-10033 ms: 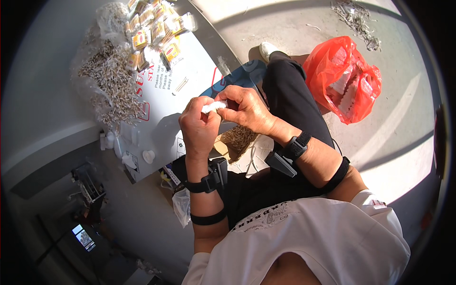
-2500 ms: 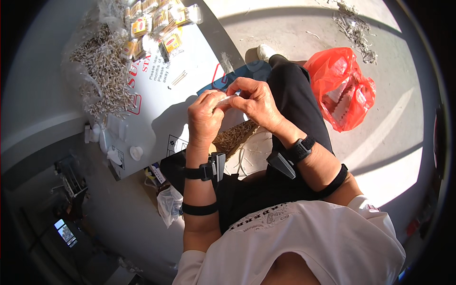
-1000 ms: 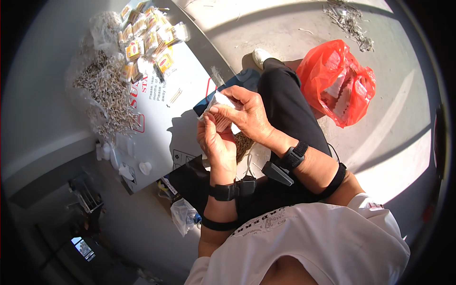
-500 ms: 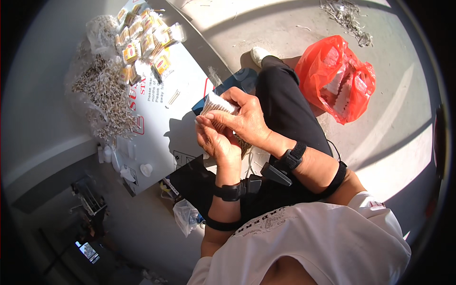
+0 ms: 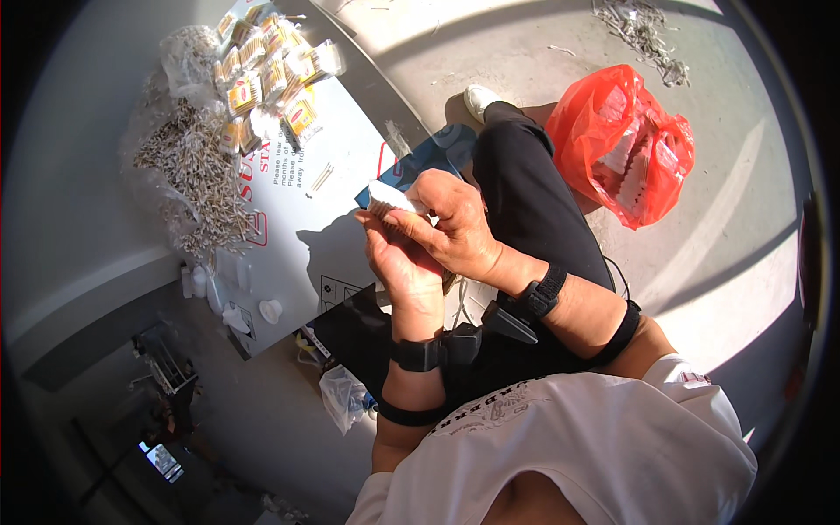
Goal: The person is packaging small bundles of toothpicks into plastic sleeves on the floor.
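Note:
Both hands are closed around a bundle of cotton swabs (image 5: 391,198), its white tips showing at the upper end. My left hand (image 5: 408,269) cups it from below and the left. Across its upper right side lies my right hand (image 5: 465,229), thumb pressed along the sticks. The lower part of the bundle is mostly hidden by my fingers. To the left on the board-topped table, a large heap of loose cotton swabs (image 5: 188,166) spills from a clear plastic bag. Beyond it are piled several clear packs of cotton swabs (image 5: 300,114) with yellow labels.
A few single swabs (image 5: 323,176) lie on the white printed tabletop (image 5: 337,131). Small white plastic pieces (image 5: 269,311) sit at its near left corner. On the floor to the right stands a red plastic bag (image 5: 623,144) holding pale strips. More scraps (image 5: 643,39) lie farther off.
My right hand has shifted slightly and its fingers have curled further over the top of the bundle, covering more of it. The left hand has turned a little, showing more palm.

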Tool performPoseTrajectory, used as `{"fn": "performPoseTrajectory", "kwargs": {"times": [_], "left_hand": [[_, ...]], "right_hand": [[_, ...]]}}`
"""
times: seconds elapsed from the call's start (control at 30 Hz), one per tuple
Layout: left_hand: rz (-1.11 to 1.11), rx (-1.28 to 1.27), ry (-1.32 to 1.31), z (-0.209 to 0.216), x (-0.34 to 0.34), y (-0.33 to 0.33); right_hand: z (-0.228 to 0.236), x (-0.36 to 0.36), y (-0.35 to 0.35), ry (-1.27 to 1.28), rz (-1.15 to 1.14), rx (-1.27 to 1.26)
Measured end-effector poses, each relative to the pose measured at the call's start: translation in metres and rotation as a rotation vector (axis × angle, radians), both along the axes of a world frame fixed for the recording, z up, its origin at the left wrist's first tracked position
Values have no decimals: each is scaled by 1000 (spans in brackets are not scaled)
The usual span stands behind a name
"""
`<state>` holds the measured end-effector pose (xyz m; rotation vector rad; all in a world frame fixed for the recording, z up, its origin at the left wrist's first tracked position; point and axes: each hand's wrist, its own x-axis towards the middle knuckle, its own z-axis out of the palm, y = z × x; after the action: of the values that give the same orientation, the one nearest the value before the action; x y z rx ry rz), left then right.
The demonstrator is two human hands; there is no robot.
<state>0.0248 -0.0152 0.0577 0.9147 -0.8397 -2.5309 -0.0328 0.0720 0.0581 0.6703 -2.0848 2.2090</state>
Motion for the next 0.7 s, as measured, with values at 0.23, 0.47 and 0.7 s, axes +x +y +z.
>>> {"fn": "performPoseTrajectory", "kwargs": {"times": [0.23,0.47,0.7], "left_hand": [[-25,-115,7,10,-4,9],[32,-271,7,15,-7,11],[27,-381,-82,19,-5,15]], "right_hand": [[2,-4,-1,11,-37,-32],[2,-2,2,-82,35,-58],[4,-18,9,-194,130,-59]]}}
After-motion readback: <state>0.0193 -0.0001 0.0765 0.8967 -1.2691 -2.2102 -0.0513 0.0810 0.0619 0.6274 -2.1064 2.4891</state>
